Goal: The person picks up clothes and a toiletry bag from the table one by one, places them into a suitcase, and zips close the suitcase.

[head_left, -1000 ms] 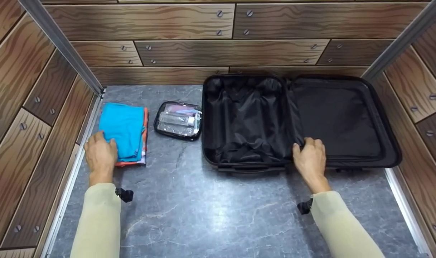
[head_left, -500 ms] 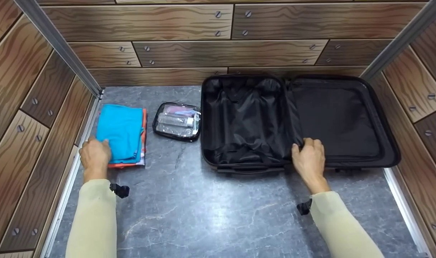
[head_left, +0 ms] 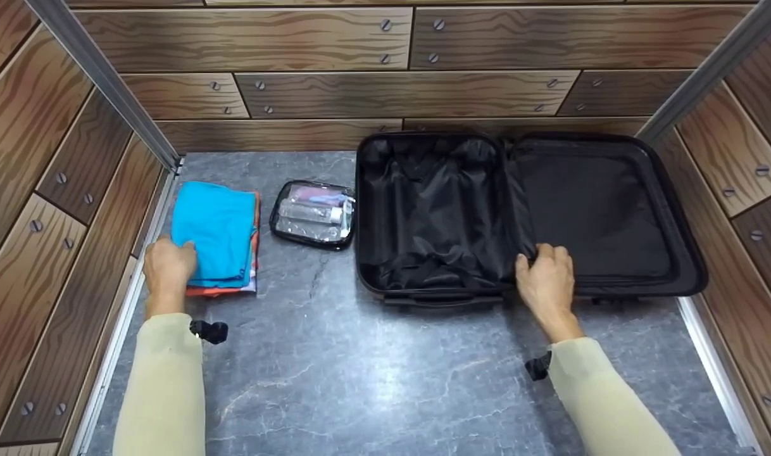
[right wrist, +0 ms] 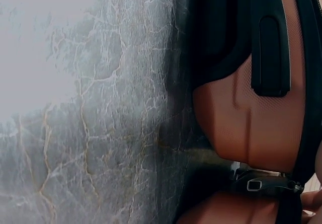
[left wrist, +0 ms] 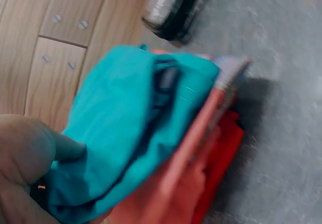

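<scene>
A folded blue garment (head_left: 214,228) tops a small pile of clothes at the left. My left hand (head_left: 169,266) pinches its near left corner. In the left wrist view the thumb presses on top of the blue cloth (left wrist: 110,128), with the other fingers hidden underneath. Beneath it lie orange-red clothes (left wrist: 166,183) and a patterned edge. An open black-lined suitcase (head_left: 436,215) lies flat at the right. My right hand (head_left: 547,282) grips its near edge where the two halves meet. Only a sliver of that hand shows in the right wrist view.
A clear zip pouch (head_left: 316,214) with a bottle and small items lies between the clothes and the suitcase, close against the suitcase's left side. Wood-patterned walls (head_left: 322,38) close off the back and both sides. The surface (head_left: 335,380) is grey and marbled.
My left hand has shifted slightly left and its fingers have closed on the blue garment's corner, which has lifted a little. The right hand has stayed on the suitcase.
</scene>
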A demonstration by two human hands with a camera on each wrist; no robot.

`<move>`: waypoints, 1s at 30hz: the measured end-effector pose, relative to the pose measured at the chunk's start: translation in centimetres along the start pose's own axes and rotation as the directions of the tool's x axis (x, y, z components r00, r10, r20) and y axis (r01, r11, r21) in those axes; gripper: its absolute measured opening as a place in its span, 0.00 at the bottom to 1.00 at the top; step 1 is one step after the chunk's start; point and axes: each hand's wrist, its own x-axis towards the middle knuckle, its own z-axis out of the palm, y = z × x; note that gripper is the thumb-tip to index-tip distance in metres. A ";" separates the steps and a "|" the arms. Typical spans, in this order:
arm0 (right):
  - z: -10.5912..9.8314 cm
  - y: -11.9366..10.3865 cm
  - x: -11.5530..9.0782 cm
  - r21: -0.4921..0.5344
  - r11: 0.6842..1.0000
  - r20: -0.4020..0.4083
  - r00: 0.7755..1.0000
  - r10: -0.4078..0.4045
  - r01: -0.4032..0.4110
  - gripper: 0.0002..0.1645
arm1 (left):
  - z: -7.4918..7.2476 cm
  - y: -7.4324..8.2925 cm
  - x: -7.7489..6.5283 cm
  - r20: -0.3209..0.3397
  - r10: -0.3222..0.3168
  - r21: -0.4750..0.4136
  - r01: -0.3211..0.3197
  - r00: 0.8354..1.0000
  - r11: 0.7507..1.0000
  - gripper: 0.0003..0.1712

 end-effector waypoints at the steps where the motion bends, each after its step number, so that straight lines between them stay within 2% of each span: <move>1: 0.0 0.0 0.0 0.000 1.000 0.001 1.000 0.001 -0.001 0.27 | -0.2 0.2 0.0 0.017 -0.002 -0.007 0.002 1.000 1.000 0.37; 7: -0.2 -0.2 0.0 -0.017 1.000 0.031 1.000 0.002 -0.002 0.28 | -1.3 1.1 -0.2 0.129 0.020 -0.047 -0.014 0.991 0.999 0.42; 12: -0.6 -0.5 0.1 -0.036 0.999 0.075 0.997 0.005 -0.002 0.31 | -1.3 1.0 0.0 0.200 0.011 -0.100 0.009 0.980 0.995 0.46; 19: -0.8 -0.5 0.2 -0.065 0.998 0.100 0.995 0.014 -0.007 0.34 | -0.6 0.4 0.3 0.203 0.022 -0.160 0.010 0.979 0.987 0.46; 30: -1.2 -0.6 0.9 -0.075 0.997 0.194 0.981 0.029 -0.015 0.37 | -1.1 1.0 0.4 0.240 0.046 -0.258 0.018 0.970 0.966 0.45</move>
